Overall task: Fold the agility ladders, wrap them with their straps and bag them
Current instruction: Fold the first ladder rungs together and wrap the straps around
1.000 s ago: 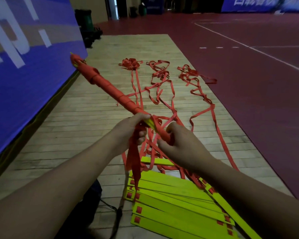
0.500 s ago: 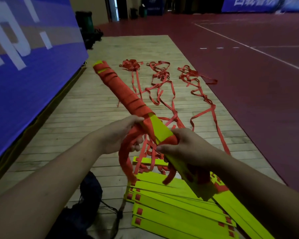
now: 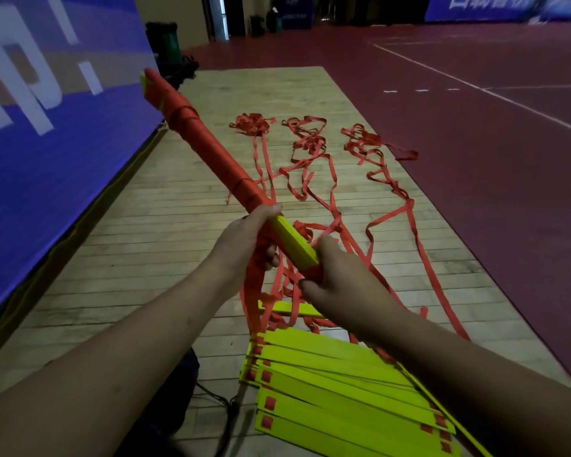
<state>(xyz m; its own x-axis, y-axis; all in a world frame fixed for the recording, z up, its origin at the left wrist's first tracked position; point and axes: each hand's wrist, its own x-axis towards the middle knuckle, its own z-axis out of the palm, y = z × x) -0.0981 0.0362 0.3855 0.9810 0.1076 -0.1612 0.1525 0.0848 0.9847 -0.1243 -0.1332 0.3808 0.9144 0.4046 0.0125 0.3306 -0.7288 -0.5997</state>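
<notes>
The ladder bundle (image 3: 211,150) was held slantwise above the wooden floor (image 3: 152,245), its far end aimed up towards the blue banner (image 3: 47,166). Half a second before it had shown its broad flat face; now it had been rolled back onto a narrow edge, so another turn of the red strap (image 3: 253,291) appeared to have gone round it. The left hand (image 3: 248,239) was curled tightly round the bundle just where the winding ended, with the slack strap hanging below its fingers. The right hand (image 3: 337,278) gripped the near end firmly. Between the two hands a short yellow stretch was bare, so the wrap looked nearly done but not finished. More turns seemed needed before bagging. On the floor beyond lay loose straps (image 3: 310,153) in tangled lines, and near the person's arms a second set of stacked yellow rungs (image 3: 327,384) waited unwrapped. A dark bag (image 3: 165,407) lay just left of those rungs
</notes>
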